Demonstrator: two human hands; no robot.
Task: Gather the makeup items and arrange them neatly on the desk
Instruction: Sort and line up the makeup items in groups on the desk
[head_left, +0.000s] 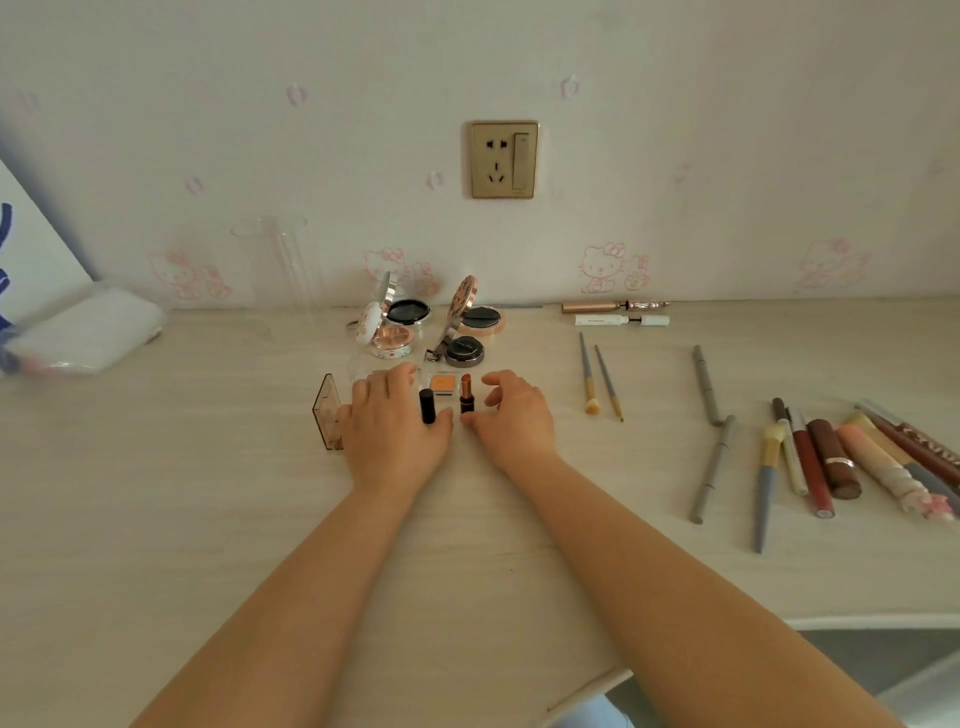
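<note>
At frame centre, on the pale desk (182, 519), both hands meet around two upright lipstick parts. The left hand (395, 426) lies palm down, fingers spread and fairly straight, its thumb just beside a black cap (427, 406) that stands on end; whether thumb and cap touch cannot be told. The right hand (511, 415) has its fingers loosely curled above the desk and its thumb low by the base of an open lipstick (466, 394), which stands upright with its bullet exposed; a real pinch is not plain, so its grasp cannot be told. Just behind them lies a small orange pan (443, 383). Left of the left hand an amber case (327, 413) stands on edge. Further back, near the wall, sit four open compacts (431, 325) in a cluster. Right of centre lie two small brushes (597, 382), and behind them, along the wall, two slim tubes (618, 313). Two grey pencils (711, 431) lie further right, and at the right edge a fanned row of tubes and brushes (852, 462). Upper left of centre stands a clear holder (275, 260), with a white packet (88, 332) at the left edge. A socket (503, 160) is on the wall.
</note>
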